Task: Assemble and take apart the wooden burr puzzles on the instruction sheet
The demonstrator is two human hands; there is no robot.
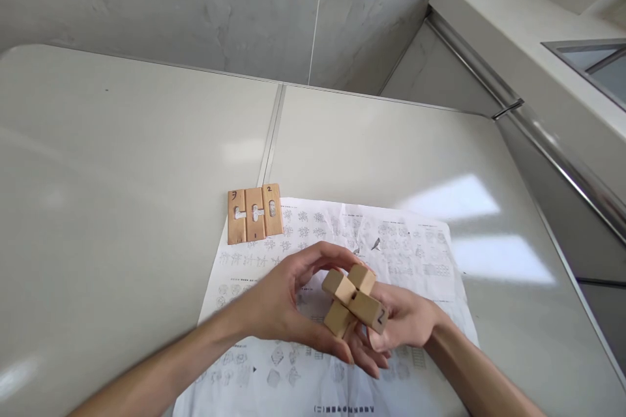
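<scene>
Both my hands hold a partly assembled wooden puzzle [353, 301] of crossed blocks above a printed instruction sheet [415, 254]. My left hand [281, 303] curls round it from the left, thumb under and fingers arched over the top. My right hand [408, 322] supports it from below and right, fingers pinched on a block marked with a number. Three loose wooden pieces [254, 213], notched and numbered, lie side by side at the sheet's upper left corner.
The sheet lies on a pale grey tabletop [122, 163] with a seam [270, 137] running back to a tiled wall [195, 19]. A ledge with a metal rail [548, 143] runs along the right side.
</scene>
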